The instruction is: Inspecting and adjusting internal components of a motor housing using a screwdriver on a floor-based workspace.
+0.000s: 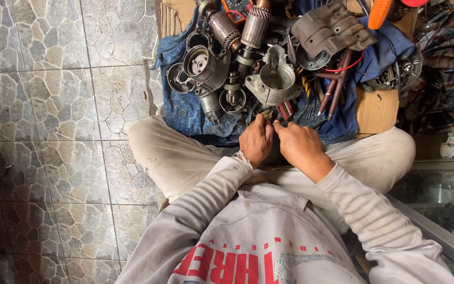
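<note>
I sit cross-legged on the stone-patterned tile floor (53,105), both hands brought together over my lap. My left hand (256,141) and right hand (299,144) are each curled narrow, fingertips pinched on a small greenish part (267,114) held between them — too small to say what it is. Just beyond it lies the blue cloth (185,110), heaped with motor pieces: a grey gear housing (205,64), a round metal casing (275,79), two copper-wound armatures (240,26). An orange handle (380,13) sticks out at the far right.
</note>
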